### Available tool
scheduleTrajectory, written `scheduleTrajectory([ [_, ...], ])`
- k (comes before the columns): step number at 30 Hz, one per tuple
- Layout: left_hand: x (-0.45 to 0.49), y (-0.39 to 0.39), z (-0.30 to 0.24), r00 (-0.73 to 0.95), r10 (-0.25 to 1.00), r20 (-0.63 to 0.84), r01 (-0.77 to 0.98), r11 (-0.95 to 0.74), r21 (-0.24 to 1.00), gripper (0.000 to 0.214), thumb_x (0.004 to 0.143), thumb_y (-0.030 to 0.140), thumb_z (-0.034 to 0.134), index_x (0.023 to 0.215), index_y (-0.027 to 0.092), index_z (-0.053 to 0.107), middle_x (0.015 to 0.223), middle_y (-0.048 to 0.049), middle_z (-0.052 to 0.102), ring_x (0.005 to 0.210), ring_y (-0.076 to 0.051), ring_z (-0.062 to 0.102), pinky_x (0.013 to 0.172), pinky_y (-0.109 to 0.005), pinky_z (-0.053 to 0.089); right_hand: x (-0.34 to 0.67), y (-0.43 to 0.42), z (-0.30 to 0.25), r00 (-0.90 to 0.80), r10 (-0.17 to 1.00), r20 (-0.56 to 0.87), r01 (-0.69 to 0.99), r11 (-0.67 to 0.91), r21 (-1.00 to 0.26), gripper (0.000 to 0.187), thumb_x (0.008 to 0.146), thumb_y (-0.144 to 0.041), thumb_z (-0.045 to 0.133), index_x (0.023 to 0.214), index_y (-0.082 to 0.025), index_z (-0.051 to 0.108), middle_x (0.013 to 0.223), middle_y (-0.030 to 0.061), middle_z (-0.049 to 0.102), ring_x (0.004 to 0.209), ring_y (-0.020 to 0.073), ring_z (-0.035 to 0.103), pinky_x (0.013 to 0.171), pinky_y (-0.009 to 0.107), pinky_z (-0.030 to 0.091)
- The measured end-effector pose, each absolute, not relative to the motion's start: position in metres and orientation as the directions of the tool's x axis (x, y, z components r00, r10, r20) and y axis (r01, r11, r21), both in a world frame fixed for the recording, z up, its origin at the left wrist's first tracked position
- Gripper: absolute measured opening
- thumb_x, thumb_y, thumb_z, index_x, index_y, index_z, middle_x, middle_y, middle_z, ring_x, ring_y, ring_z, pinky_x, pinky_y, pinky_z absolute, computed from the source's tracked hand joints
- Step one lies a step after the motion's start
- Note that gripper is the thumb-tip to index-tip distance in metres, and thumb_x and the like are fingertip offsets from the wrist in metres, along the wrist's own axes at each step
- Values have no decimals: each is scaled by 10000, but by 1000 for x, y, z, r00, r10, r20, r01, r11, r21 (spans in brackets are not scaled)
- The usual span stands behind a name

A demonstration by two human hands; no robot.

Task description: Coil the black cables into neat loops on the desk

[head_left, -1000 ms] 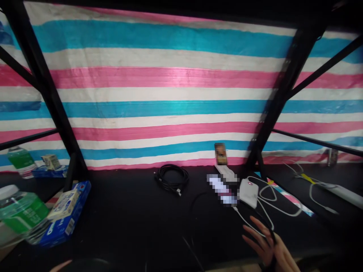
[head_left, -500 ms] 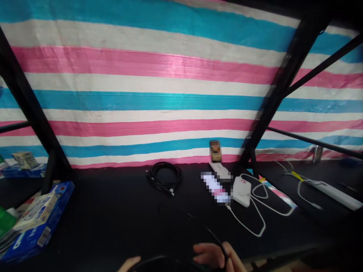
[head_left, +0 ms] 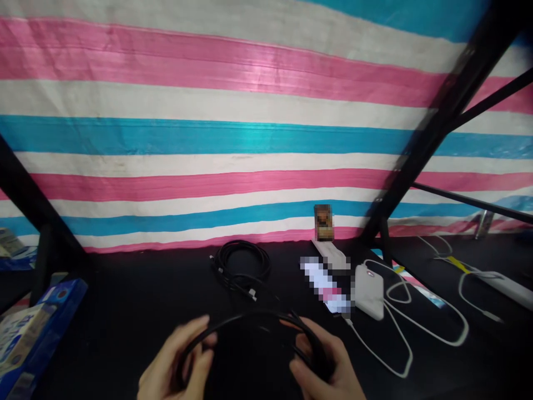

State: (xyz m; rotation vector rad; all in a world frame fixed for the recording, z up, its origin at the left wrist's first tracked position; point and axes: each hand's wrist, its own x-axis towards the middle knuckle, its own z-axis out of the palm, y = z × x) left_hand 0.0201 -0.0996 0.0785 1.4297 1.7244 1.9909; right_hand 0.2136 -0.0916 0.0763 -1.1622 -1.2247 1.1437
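Observation:
A loop of black cable (head_left: pixel 245 315) arches between my two hands, low in the head view. My left hand (head_left: pixel 183 358) has its fingers curled around the left side of the loop. On the other side, my right hand (head_left: pixel 325 355) grips several strands bunched together, and a short piece sticks out between thumb and fingers. The lower part of the loop cannot be made out against the black table. Just beyond my hands lies another coiled black cable (head_left: pixel 219 266), with pale connector ends showing.
A white power bank (head_left: pixel 369 293) with white cables lies to the right, beside a pixelated phone-like item (head_left: pixel 327 286). Blue and white boxes (head_left: pixel 45 328) lie at left. Black frame posts (head_left: pixel 416 172) stand before a striped tarp (head_left: pixel 208 136). Far right is a white power strip (head_left: pixel 514 289).
Both hands have come up further into view, with the cable now in a clear arched loop between them. A trailing strand that lay across the table is drawn in. The view has tilted down.

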Motion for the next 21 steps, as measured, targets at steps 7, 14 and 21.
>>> scheduleTrajectory([
  [7, 20, -42, 71, -290, 843, 454, 465, -290, 836, 763, 586, 373, 710, 1268, 254, 389, 1230, -102, 510, 1030, -250, 537, 827, -370, 476, 224, -44, 83, -116, 909, 401, 130, 414, -901, 195, 574, -339, 734, 735, -231, 731, 462, -30, 464, 390, 94, 458, 416, 229, 417],
  [14, 6, -16, 87, -389, 878, 278, 221, -204, 954, 143, 685, 240, 564, 776, 178, 655, 521, 27, 569, 478, -114, 510, 486, -209, 421, 201, 24, 87, -156, 932, 327, 24, 334, -942, 139, 651, -201, 652, 783, -168, 681, 526, -23, 564, 370, 78, 471, 357, 185, 365],
  [21, 10, -7, 81, -341, 883, 322, 313, -216, 925, 141, 663, 235, 603, 747, 194, 708, 733, -23, 694, 702, -188, 624, 624, -243, 478, 193, 30, 77, -134, 922, 363, 64, 373, -925, 60, 629, -161, 639, 685, -174, 653, 620, 10, 643, 583, 154, 586, 535, 236, 452],
])
